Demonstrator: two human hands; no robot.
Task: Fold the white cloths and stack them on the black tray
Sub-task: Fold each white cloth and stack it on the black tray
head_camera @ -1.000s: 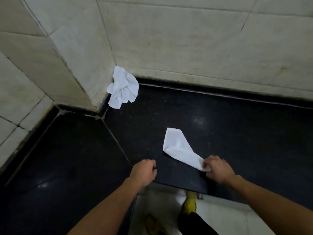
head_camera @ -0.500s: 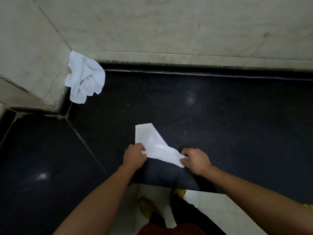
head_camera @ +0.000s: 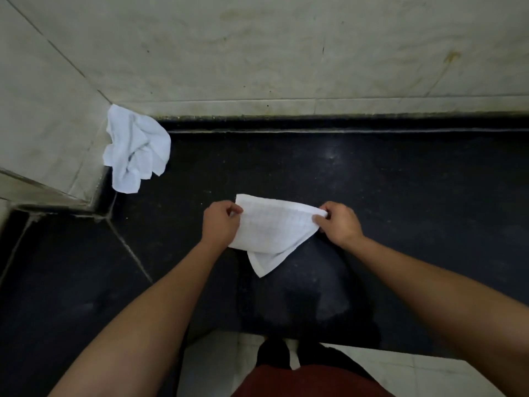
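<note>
A white cloth [head_camera: 272,230] hangs stretched between my two hands just above the black counter [head_camera: 400,202]. My left hand [head_camera: 221,222] pinches its upper left corner. My right hand [head_camera: 337,222] pinches its upper right corner. A pointed corner of the cloth droops toward me. A second white cloth [head_camera: 134,147] lies crumpled in the far left corner, leaning against the tiled wall. No black tray can be made out apart from the dark counter surface.
Pale tiled walls [head_camera: 286,53] close off the back and left of the counter. A seam [head_camera: 128,247] runs diagonally across the dark surface at left. The counter's front edge [head_camera: 286,336] is near my body, with light floor tiles below.
My left hand took hold of the cloth's left corner. Both hands lifted the cloth off the counter and spread it out between them. The view shifted closer and downward.
</note>
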